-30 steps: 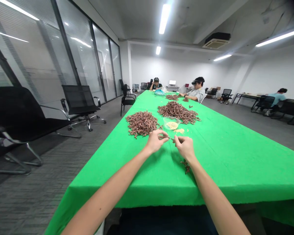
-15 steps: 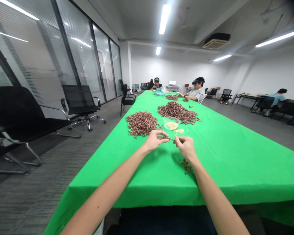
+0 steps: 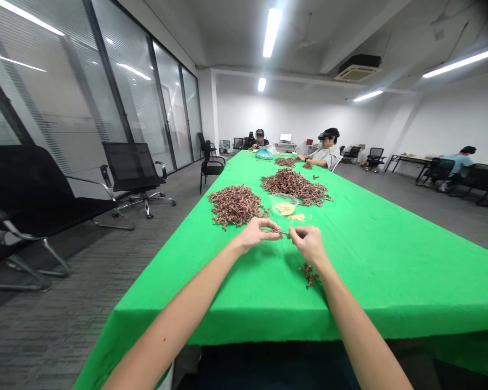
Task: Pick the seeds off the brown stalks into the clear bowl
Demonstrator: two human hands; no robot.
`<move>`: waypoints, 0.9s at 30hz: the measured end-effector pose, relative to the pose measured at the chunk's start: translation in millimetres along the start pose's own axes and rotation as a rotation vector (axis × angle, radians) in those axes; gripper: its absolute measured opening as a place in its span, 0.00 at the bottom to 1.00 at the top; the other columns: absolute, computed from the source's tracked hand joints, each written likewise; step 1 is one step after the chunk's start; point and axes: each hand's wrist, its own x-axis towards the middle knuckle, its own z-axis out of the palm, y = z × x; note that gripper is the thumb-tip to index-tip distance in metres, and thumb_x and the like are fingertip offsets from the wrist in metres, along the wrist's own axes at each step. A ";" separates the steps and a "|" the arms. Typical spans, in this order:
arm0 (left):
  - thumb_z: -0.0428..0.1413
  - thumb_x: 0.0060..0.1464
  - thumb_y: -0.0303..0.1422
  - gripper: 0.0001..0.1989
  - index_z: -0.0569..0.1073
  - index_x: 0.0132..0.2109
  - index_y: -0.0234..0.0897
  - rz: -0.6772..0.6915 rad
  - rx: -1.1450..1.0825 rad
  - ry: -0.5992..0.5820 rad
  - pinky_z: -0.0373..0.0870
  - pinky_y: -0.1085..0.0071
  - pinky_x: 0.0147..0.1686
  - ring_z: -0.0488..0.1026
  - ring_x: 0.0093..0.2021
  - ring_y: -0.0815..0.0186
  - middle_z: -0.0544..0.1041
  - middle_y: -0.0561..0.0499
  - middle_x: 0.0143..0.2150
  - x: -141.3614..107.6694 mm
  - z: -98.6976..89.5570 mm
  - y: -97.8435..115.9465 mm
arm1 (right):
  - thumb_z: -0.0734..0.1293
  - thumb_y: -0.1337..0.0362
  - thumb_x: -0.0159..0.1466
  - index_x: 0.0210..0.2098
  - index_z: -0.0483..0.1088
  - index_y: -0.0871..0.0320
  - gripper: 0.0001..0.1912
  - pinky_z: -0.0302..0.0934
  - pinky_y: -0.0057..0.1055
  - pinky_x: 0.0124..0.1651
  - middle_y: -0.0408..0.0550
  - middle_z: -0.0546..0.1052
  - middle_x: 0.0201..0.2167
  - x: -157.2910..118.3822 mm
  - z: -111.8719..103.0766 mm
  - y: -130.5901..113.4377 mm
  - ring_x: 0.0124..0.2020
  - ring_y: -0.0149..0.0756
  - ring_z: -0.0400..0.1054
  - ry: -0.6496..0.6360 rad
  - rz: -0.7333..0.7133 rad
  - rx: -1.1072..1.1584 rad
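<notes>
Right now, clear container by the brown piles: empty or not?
Not empty: a pale granular heap sits inside the clear container, visible through its side.

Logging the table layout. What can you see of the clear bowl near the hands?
The clear bowl is shallow, round and transparent, its material unclear, and holds a small heap of pale yellow granules. It sits upright on the green cloth, between the left brown heap and the right brown heap. Loose pale bits lie just outside it, nearest the viewer.
</notes>
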 end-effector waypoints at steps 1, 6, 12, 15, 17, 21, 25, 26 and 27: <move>0.71 0.37 0.36 0.23 0.78 0.40 0.28 -0.003 -0.001 -0.003 0.72 0.56 0.51 0.80 0.43 0.56 0.81 0.42 0.39 0.0 -0.2 0.3 | 0.61 0.52 0.63 0.16 0.72 0.61 0.26 0.43 0.29 0.22 0.41 0.60 0.12 -0.1 0.3 0.3 0.16 0.26 0.51 -0.001 -0.002 0.001; 0.72 0.38 0.36 0.23 0.78 0.41 0.29 -0.002 -0.011 0.039 0.73 0.58 0.49 0.80 0.41 0.58 0.80 0.43 0.40 1.5 0.0 -0.9 | 0.62 0.53 0.63 0.18 0.73 0.61 0.23 0.46 0.28 0.23 0.42 0.67 0.14 0.2 0.2 2.5 0.17 0.27 0.56 0.060 0.035 0.051; 0.72 0.38 0.36 0.22 0.78 0.40 0.28 0.032 -0.008 0.073 0.75 0.59 0.47 0.80 0.40 0.59 0.79 0.43 0.39 4.1 0.9 -4.3 | 0.62 0.52 0.63 0.18 0.73 0.62 0.24 0.49 0.28 0.24 0.42 0.67 0.14 1.6 -2.1 5.4 0.17 0.29 0.58 0.206 0.103 0.073; 0.72 0.38 0.37 0.23 0.78 0.41 0.28 0.030 -0.032 0.098 0.75 0.58 0.47 0.80 0.39 0.59 0.80 0.42 0.39 3.8 2.1 -3.0 | 0.62 0.52 0.63 0.18 0.72 0.61 0.24 0.48 0.28 0.24 0.42 0.67 0.14 1.5 -2.2 4.7 0.17 0.28 0.57 0.209 0.100 0.078; 0.72 0.38 0.38 0.25 0.78 0.42 0.28 0.010 -0.030 0.112 0.75 0.57 0.48 0.80 0.38 0.59 0.80 0.41 0.38 3.0 2.8 -1.8 | 0.62 0.52 0.63 0.18 0.72 0.61 0.24 0.49 0.27 0.25 0.41 0.66 0.14 1.0 -1.9 4.2 0.17 0.28 0.57 0.210 0.092 0.083; 0.72 0.38 0.39 0.26 0.79 0.42 0.28 -0.026 -0.011 0.118 0.76 0.58 0.47 0.80 0.38 0.59 0.81 0.40 0.38 1.2 3.4 -0.3 | 0.61 0.53 0.63 0.17 0.70 0.61 0.24 0.49 0.27 0.25 0.41 0.65 0.14 0.3 -1.2 3.4 0.18 0.29 0.57 0.217 0.077 0.071; 0.71 0.40 0.41 0.24 0.79 0.41 0.28 -0.049 0.028 0.130 0.77 0.62 0.42 0.80 0.35 0.61 0.81 0.41 0.35 0.6 4.1 0.6 | 0.61 0.54 0.64 0.17 0.69 0.60 0.23 0.49 0.27 0.26 0.42 0.66 0.15 0.1 -1.5 0.8 0.19 0.29 0.58 0.222 0.046 0.035; 0.70 0.41 0.42 0.23 0.79 0.40 0.28 -0.056 0.054 0.143 0.77 0.63 0.40 0.79 0.33 0.62 0.81 0.41 0.34 0.7 4.3 0.8 | 0.61 0.54 0.64 0.17 0.69 0.60 0.23 0.49 0.27 0.27 0.42 0.67 0.15 0.0 -1.8 -0.2 0.20 0.29 0.59 0.220 0.038 0.025; 0.69 0.42 0.42 0.22 0.79 0.39 0.28 -0.061 0.090 0.160 0.77 0.65 0.36 0.79 0.31 0.63 0.81 0.42 0.34 0.8 4.5 0.8 | 0.61 0.54 0.64 0.18 0.69 0.61 0.23 0.49 0.27 0.27 0.42 0.68 0.16 -0.1 -2.2 -1.1 0.20 0.29 0.59 0.217 0.030 0.014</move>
